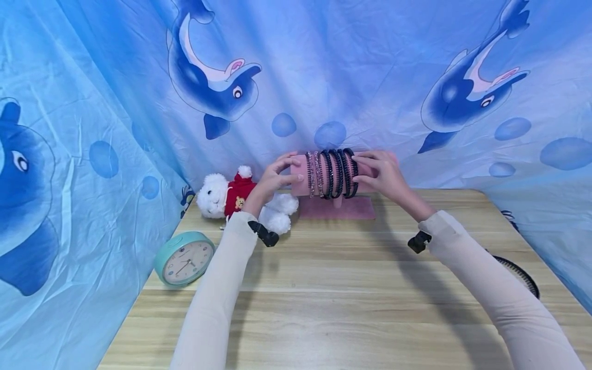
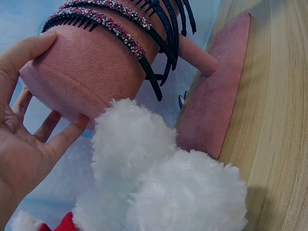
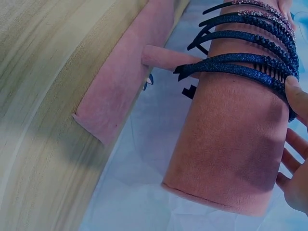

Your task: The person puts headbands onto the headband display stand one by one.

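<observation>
A pink padded headband stand (image 2: pixel 82 72) stands at the table's back, its roll raised on a short post above a flat pink base (image 1: pixel 342 211). Round the roll sit pink glittery headbands (image 1: pixel 318 174) at the left and several dark sparkly headbands (image 3: pixel 240 71) further right. My left hand (image 1: pixel 276 177) grips the roll's left end, thumb and fingers spread round it. At the rightmost dark headband, my right hand (image 1: pixel 383 173) holds the band; in the right wrist view its thumb lies on the band's edge and the other fingers are partly hidden behind the roll.
A white plush toy (image 1: pixel 214 198) in a red top lies left of the stand, close under my left wrist. A mint-green alarm clock (image 1: pixel 185 258) is at the left table edge. Partly behind my right sleeve lies a black toothed band (image 1: pixel 522 275). Dolphin-print curtains (image 1: pixel 370 67) surround the wooden table (image 1: pixel 324 308).
</observation>
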Demonstrator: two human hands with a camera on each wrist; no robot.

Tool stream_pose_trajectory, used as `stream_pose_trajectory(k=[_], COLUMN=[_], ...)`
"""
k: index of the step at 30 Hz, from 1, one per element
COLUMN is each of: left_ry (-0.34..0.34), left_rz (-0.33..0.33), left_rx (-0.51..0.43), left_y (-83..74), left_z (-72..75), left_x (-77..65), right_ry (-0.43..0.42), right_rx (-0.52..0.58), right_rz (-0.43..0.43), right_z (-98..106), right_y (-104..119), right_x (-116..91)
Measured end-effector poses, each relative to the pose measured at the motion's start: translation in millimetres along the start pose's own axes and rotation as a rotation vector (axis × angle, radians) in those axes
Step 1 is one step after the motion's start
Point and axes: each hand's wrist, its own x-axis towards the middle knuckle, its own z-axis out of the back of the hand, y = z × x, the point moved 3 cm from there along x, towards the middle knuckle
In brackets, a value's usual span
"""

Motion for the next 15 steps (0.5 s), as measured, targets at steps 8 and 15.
stream_pose_trajectory(k=[8,15], left_ry=[0.008,0.015], left_rz=[-0.009,-0.005], left_rx=[-0.004,-0.003], left_y=[0.7,0.7], left_z=[-1.6,-0.2], left_x=[1.0,0.8], right_ry=[0.016,0.064], right_rx=[-0.020,-0.023], right_rz=[0.001,-0.003], right_z=[4,21], right_y=[-1,-3], right_x=[-2,-11])
